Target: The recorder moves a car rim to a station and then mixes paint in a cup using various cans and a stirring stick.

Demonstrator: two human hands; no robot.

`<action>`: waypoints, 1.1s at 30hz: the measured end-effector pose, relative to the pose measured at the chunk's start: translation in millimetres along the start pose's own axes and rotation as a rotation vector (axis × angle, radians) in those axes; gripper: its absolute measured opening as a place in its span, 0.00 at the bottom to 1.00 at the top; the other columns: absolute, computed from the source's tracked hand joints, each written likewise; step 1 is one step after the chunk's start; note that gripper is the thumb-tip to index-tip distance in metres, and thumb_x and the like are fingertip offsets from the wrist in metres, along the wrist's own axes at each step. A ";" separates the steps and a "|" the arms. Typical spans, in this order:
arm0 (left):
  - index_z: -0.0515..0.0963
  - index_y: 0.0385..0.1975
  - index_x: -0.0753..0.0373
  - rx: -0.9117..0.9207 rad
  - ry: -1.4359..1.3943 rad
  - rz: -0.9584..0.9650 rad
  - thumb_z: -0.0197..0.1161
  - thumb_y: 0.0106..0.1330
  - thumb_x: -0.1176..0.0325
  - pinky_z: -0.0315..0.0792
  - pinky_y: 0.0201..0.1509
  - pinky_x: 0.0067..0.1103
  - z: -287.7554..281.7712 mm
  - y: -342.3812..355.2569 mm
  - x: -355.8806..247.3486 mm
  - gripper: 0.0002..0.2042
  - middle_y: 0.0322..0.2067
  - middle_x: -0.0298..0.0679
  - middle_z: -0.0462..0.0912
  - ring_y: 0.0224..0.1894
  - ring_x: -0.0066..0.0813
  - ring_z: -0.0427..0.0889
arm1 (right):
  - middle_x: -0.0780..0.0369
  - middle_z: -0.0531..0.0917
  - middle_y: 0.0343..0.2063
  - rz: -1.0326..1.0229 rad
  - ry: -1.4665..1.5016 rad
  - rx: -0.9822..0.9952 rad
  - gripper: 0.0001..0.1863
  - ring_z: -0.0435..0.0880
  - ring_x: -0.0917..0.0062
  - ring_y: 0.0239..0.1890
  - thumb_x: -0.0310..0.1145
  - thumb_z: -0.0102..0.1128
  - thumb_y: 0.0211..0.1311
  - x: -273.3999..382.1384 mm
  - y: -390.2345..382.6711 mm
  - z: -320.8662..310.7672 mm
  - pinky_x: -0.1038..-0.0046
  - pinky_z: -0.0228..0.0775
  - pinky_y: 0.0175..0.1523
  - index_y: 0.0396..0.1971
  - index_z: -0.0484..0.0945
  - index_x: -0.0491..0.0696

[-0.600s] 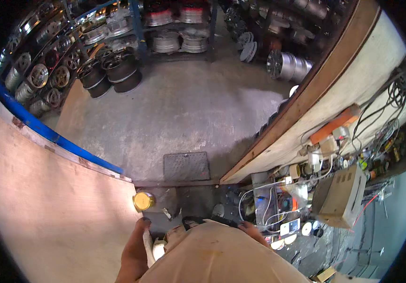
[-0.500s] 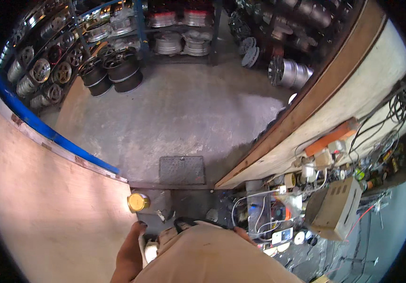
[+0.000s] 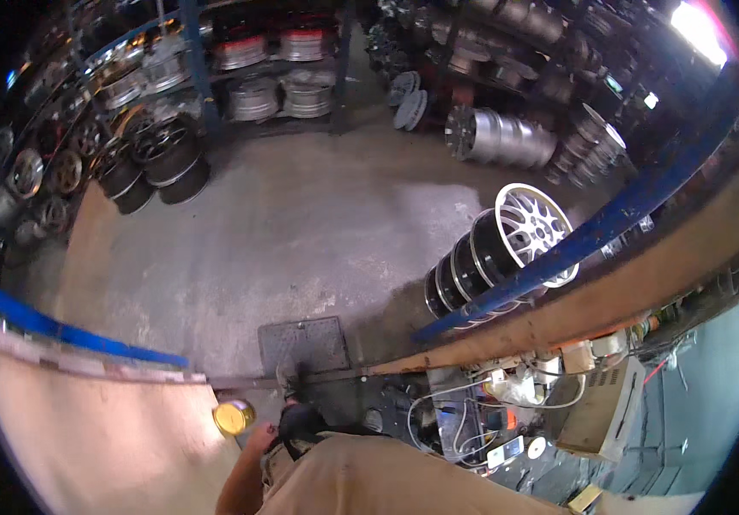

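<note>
My left hand hangs low beside my shorts, its fingers too small and dark to make out. Just left of it stands a yellow-lidded tin on the floor by the pale wall panel, apart from the hand. One of my feet reaches forward by a dark floor cover. My beige shirt fills the lower middle, and my right hand is out of sight.
Stacked black wheel rims sit far left. More rims with a silver-spoked face stand behind the blue doorway post. Silver rims lie far right. A cluttered bench with cables and a beige metal box is at my right.
My view has shifted forward and to the right, revealing the silver-spoked rims behind the doorway post. A foot has come forward. The right hand, partly visible earlier at the bench side, has left view.
</note>
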State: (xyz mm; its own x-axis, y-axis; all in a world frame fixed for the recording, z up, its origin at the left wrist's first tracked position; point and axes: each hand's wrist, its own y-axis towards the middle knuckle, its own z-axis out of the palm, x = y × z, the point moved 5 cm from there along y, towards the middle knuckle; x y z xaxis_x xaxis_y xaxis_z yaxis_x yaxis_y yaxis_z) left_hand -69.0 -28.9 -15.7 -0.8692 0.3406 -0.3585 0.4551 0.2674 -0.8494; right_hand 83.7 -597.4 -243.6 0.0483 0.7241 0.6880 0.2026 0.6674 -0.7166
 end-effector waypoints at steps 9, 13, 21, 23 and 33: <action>0.83 0.39 0.66 -0.428 -0.294 -0.339 0.62 0.64 0.64 0.77 0.39 0.31 18.6 -95.0 12.0 0.12 0.30 0.46 0.87 0.33 0.37 0.85 | 0.47 0.85 0.50 0.039 -0.328 0.183 0.28 0.82 0.50 0.55 0.48 0.61 0.65 81.8 39.3 -42.6 0.55 0.74 0.61 0.60 0.78 0.49; 0.83 0.38 0.66 -0.540 -0.423 -0.389 0.59 0.63 0.69 0.77 0.34 0.31 14.1 -124.4 46.4 0.10 0.28 0.44 0.85 0.31 0.35 0.84 | 0.47 0.84 0.49 0.011 -0.392 0.309 0.22 0.84 0.50 0.51 0.49 0.59 0.69 237.7 62.2 -113.3 0.54 0.75 0.56 0.53 0.81 0.47; 0.79 0.44 0.66 -0.965 -0.969 -0.378 0.59 0.63 0.72 0.75 0.31 0.32 0.3 -177.5 94.7 0.11 0.28 0.38 0.78 0.26 0.33 0.78 | 0.50 0.87 0.48 -0.031 -0.251 0.212 0.24 0.84 0.54 0.53 0.51 0.61 0.68 304.7 72.0 -174.6 0.57 0.75 0.59 0.52 0.83 0.47; 0.78 0.51 0.63 -0.786 -1.100 -0.270 0.59 0.66 0.68 0.76 0.33 0.32 42.3 -196.6 106.5 0.15 0.32 0.43 0.82 0.37 0.37 0.82 | 0.49 0.87 0.45 0.045 -0.128 0.154 0.25 0.85 0.52 0.49 0.53 0.64 0.64 318.9 68.2 -184.8 0.56 0.76 0.55 0.45 0.85 0.45; 0.79 0.45 0.67 -0.739 -0.791 -0.493 0.60 0.65 0.72 0.76 0.36 0.32 102.2 -202.3 15.3 0.11 0.30 0.40 0.81 0.32 0.33 0.80 | 0.51 0.87 0.49 0.260 -0.656 0.493 0.23 0.86 0.54 0.51 0.48 0.64 0.63 148.2 16.1 -154.5 0.58 0.78 0.55 0.51 0.85 0.47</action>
State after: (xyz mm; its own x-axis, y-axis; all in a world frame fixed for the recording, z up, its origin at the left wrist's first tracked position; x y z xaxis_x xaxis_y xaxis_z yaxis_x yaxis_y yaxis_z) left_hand -194.1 -170.0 111.1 -0.7415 -0.5267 -0.4157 -0.1865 0.7569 -0.6264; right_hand 245.3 -506.2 -135.5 -0.5711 0.7176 0.3985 -0.1915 0.3555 -0.9148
